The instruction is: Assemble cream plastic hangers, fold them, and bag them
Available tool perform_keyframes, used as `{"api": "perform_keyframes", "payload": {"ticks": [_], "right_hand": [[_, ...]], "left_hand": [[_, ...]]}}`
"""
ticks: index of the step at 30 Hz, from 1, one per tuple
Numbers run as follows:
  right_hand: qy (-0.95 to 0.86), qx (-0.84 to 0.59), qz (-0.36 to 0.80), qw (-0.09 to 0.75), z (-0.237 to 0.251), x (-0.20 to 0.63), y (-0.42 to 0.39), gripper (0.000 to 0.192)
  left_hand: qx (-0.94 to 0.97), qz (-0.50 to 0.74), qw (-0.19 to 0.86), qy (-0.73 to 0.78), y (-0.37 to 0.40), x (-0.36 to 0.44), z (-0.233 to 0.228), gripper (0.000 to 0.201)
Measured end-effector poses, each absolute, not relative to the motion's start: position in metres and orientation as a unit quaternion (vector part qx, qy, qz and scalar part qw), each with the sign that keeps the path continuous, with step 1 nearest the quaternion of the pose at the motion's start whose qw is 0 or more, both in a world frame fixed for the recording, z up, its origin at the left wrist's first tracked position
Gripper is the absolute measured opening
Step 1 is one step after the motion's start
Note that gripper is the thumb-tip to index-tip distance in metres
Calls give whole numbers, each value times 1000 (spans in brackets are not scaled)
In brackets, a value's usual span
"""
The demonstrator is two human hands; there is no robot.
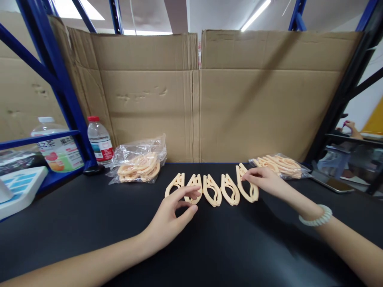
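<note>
A black table (89, 223) carries a row of five peach plastic clips (212, 189) before the cardboard wall (197, 95). Your left hand (170, 217) curls half open, fingertips touching the second clip (194, 189). Your right hand (265, 180) lies loosely open, fingertips on the rightmost clip (247, 190).

Five pale peach plastic clips (211, 189) lie in a row on the matte black surface (89, 223), and more of the same peach fill two clear bags (139, 161). Behind stands plain brown cardboard (191, 95) framed by blue shelf posts (56, 79). The small bottle (100, 140) has a red cap and red-and-white label; the bracelet (317, 217) is pale whitish-green.
</note>
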State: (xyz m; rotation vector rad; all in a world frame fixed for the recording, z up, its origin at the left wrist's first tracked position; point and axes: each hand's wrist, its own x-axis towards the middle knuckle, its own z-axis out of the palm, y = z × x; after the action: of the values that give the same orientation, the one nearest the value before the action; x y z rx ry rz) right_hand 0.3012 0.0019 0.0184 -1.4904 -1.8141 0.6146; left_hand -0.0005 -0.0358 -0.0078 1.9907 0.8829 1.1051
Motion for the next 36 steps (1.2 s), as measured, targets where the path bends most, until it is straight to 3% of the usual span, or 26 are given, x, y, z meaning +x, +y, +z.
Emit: {"api": "perform_keyframes", "payload": {"ticks": [11,23,26,30,33,36], "right_hand": [[-757,-619,146,149,14,305,0,19],[-781,-611,100,83,13,306,-12,21],[-773,-619,59,124,14,300,-18,29],[-798,-571,-3,192,8,283,-28,54],[-829,-534,29,164,-2,266,-38,69],[-845,-516,70,126,-11,254,-46,70]], "left_hand": [[802,407,294,324,-37,-3,-8,34],[910,254,71,320,-39,-8,-6,51],[907,232,28,350,-40,-8,-5,50],[894,196,-17,402,-40,-10,-13,58],[891,164,-20,422,-39,-11,-19,65],[889,140,6,435,-39,-12,-21,65]]}}
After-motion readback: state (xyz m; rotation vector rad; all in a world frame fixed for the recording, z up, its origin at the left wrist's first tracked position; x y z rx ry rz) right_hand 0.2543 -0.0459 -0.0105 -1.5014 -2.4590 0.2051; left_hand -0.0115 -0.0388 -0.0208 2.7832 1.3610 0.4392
